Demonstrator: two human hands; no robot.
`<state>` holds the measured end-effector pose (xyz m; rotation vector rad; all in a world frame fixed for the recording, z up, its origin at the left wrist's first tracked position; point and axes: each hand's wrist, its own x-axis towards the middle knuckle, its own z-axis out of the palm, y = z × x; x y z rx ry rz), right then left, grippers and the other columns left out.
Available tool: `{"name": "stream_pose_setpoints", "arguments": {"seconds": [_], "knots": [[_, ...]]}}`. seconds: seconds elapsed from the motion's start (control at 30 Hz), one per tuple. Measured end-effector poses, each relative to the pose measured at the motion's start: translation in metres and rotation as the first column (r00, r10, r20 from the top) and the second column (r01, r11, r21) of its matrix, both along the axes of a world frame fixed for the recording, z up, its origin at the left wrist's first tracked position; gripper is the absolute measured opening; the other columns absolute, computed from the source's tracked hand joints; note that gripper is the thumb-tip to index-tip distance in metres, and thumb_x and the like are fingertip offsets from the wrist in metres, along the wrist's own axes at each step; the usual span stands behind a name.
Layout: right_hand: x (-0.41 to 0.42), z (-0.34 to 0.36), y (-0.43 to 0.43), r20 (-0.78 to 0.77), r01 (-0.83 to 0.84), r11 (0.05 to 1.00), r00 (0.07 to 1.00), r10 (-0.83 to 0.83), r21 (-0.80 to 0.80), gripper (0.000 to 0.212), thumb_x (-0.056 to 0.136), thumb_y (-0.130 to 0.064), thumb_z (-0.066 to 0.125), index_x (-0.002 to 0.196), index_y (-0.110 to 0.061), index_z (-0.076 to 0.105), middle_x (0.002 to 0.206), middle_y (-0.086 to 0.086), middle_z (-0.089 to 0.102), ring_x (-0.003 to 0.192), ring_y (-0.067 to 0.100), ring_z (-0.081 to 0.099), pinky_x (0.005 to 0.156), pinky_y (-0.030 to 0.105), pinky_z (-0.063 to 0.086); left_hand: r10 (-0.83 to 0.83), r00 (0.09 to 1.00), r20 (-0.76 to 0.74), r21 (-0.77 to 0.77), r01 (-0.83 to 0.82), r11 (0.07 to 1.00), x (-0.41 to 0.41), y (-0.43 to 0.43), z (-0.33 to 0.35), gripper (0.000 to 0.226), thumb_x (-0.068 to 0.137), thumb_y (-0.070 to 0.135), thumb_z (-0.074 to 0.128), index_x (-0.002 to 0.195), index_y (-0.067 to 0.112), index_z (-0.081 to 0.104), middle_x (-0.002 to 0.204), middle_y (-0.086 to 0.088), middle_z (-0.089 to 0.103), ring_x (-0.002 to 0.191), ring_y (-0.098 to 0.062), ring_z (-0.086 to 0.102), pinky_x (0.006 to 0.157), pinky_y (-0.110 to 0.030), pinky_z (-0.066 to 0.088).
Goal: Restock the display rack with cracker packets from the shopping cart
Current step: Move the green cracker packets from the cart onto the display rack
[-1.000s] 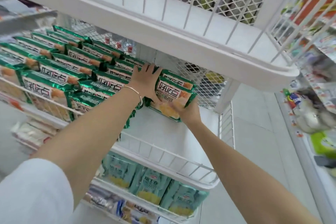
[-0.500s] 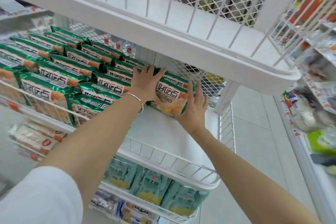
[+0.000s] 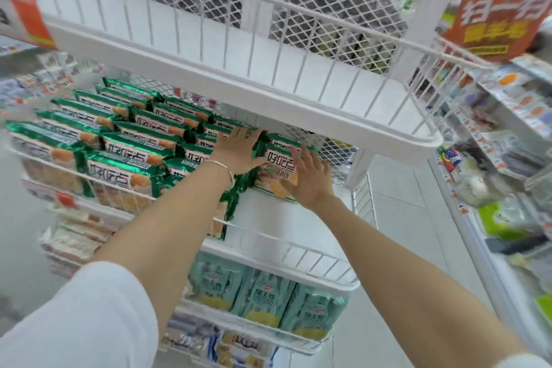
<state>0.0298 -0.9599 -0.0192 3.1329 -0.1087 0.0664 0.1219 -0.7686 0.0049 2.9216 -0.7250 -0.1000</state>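
Hands at a shop's display rack (image 3: 268,215): we see the left hand (image 3: 239,151), bracelet (image 3: 222,165) at the wrist, laid flat w/ fingers straight and spread on the rows of green packets (image 3: 131,140). Just right of those fingertips sits the end cracker packet (image 3: 276,160), front facing us. The right hand (image 3: 312,181) presses that front, fingers straight and apart, gripping nothing. Below both palms, teal packets (image 3: 263,299) fill the next tier; above the fingertips, an upper shelf (image 3: 268,92).
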Motion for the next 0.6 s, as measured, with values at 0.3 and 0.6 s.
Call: {"name": "stream_pose_setpoints", "arguments": {"seconds": [0.3, 0.6], "knots": [[-0.045, 0.044, 0.145, 0.066, 0.111, 0.986, 0.991, -0.119, 0.121, 0.067, 0.101, -0.059, 0.031, 0.159, -0.028, 0.015, 0.166, 0.008, 0.014, 0.151, 0.032, 0.021, 0.12, 0.059, 0.01, -0.001, 1.0, -0.011, 0.055, 0.002, 0.998, -0.041, 0.173, 0.026, 0.076, 0.1, 0.063, 0.032, 0.161, 0.023, 0.011, 0.168, -0.008, 0.014, 0.153, -0.03, 0.016, 0.121, -0.059, 0.019], [-0.052, 0.045, 0.315, -0.024, -0.092, 0.977, 0.995, 0.099, 0.191, 0.067, 0.102, -0.057, 0.031, 0.159, -0.027, 0.014, 0.167, 0.006, 0.004, 0.153, 0.026, 0.009, 0.122, 0.054, 0.005, 0.283, 0.945, -0.165, 0.058, -0.277, 0.959, -0.086, 0.378, 0.019, 0.066, 0.101, 0.057, 0.04, 0.154, 0.019, 0.03, 0.161, -0.009, 0.029, 0.148, -0.029, 0.027, 0.119, -0.055, 0.023]]}}
